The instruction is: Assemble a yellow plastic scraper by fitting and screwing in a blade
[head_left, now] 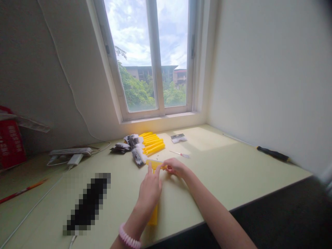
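A yellow T-shaped tool (153, 217) lies on the table, its long handle running toward me under my left wrist and its crosswise head at the far end. My left hand (150, 186) grips it, with two fingers resting on the head. At the head's right end, my right hand (174, 167) has its fingers closed in a pinch on the tool; the fingertips are partly hidden. Just beyond my hands is a pile of yellow handles (155, 148) with black-and-white packaging (138, 156). A small screwdriver (181, 154) lies past my right hand.
A flat black-and-white package (178, 138) lies near the window. At the right is a long black-handled screwdriver (272, 153). On the left are a blurred-out dark object (88, 204), a power strip (70, 151) with cables, and a red pencil-like stick (24, 190).
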`<state>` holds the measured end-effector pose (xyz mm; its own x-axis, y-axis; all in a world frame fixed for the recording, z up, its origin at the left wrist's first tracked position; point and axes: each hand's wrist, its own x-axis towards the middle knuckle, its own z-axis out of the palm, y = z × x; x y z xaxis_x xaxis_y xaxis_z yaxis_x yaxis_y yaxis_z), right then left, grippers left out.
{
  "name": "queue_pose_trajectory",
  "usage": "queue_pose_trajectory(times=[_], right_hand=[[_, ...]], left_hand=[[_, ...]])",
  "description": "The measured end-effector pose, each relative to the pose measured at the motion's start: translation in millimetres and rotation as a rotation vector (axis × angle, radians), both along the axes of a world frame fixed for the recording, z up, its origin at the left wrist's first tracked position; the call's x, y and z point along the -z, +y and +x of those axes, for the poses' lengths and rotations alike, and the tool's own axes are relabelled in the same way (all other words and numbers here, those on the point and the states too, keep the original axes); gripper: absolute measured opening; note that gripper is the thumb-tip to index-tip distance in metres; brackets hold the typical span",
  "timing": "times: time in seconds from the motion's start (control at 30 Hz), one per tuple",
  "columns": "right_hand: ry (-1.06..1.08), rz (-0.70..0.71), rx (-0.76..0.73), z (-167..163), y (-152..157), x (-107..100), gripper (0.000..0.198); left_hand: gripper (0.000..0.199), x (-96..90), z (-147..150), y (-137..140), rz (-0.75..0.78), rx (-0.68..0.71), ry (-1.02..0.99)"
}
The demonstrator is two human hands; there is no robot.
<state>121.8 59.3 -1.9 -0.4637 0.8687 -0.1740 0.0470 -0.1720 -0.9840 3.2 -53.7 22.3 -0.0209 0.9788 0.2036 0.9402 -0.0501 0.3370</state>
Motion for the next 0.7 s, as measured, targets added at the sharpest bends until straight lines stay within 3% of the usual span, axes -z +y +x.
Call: queue_pose_trajectory(times=[0.2, 0.5, 0.7], right_hand=[[0.017, -0.046, 0.043, 0.2, -4.4, -6.9, 0.012], [0.083, -0.126, 0.061, 2.0, 0.5, -4.8, 0.015], [0.162, -0.166, 0.098, 2.2, -2.3, -10.0, 0.011]], left_hand=[[0.061, 5.2, 3.7, 0.9, 0.016, 0.046, -0.084], [0.063, 8.7, 10.7, 8.7, 0.083, 0.001, 0.062], [0.062, 14.3, 8.9, 13.3, 0.141, 0.019, 0.008]])
